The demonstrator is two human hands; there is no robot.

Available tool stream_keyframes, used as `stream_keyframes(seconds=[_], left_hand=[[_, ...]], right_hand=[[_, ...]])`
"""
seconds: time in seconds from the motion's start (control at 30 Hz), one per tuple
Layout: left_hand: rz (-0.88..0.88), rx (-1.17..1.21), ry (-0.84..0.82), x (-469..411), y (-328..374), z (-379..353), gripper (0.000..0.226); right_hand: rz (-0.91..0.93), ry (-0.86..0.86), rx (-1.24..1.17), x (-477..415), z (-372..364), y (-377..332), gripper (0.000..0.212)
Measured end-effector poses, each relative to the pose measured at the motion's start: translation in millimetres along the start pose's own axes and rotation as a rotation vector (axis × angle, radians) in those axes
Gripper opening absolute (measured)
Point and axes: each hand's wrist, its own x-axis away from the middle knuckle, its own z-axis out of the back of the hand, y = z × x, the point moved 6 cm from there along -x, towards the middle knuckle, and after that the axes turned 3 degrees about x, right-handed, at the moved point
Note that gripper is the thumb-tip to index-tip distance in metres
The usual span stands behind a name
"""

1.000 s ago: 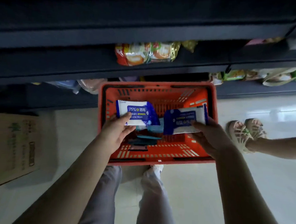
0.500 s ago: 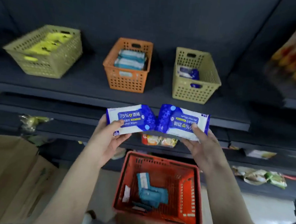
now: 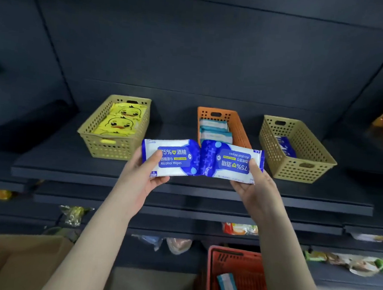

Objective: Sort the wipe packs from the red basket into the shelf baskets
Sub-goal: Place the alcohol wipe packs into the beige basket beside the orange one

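Arms (image 3: 104, 240) raised; left hand (image 3: 139, 182), right hand (image 3: 254, 190) grip packs (image 3: 180, 166).

Both arms reach forward and up, forearms bare; left hand (image 3: 142, 180) pinches left wipe pack (image 3: 171, 158), thumb on top, fingers beneath; right hand (image 3: 254, 189) holds right wipe pack (image 3: 232, 163) the same way. Hands level, apart.

Left hand (image 3: 139, 177) and right hand (image 3: 254, 186) each gripping a blue alcohol wipe pack, before three shelf baskets
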Motion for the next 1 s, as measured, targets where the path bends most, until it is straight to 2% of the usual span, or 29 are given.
stream_keyframes(seconds=[0.1, 0.3, 0.4, 0.53, 0.67, 0.8, 0.93, 1.0], left_hand=[[0.004, -0.05, -0.015, -20.4, 14.6, 13.6, 0.033], [0.0, -0.077, -0.039, -67.5, 15.3, -0.9, 0.031], [0.036, -0.069, -0.078, -96.2, 0.3, -25.4, 0.036], [0.095, -0.098, -0.145, -141.2, -20.9, -70.3, 0.032], [0.136, -0.109, -0.194, -187.0, -45.5, -124.1, 0.03], [0.166, -0.132, -0.22, -225.0, -70.9, -174.5, 0.03], [0.184, -0.143, -0.235, -248.7, -93.0, -215.5, 0.025], [0.192, -0.157, -0.239, -259.0, -100.5, -233.7, 0.028]], right_hand=[[0.039, 0.009, -0.007, -7.0, -21.8, 8.2, 0.024], [0.112, 0.081, -0.037, -34.3, -31.0, 1.1, 0.012], [0.138, 0.086, -0.066, -55.2, -22.1, -9.6, 0.027], [0.185, 0.192, -0.154, -95.4, 5.3, -24.8, 0.038], [0.184, 0.37, -0.214, -140.5, 47.7, -44.9, 0.024], [0.192, 0.366, -0.267, -181.7, 89.5, -78.1, 0.012], [0.168, 0.348, -0.203, -209.7, 125.8, -113.3, 0.033], [0.154, 0.408, -0.089, -220.0, 144.7, -128.1, 0.03]])
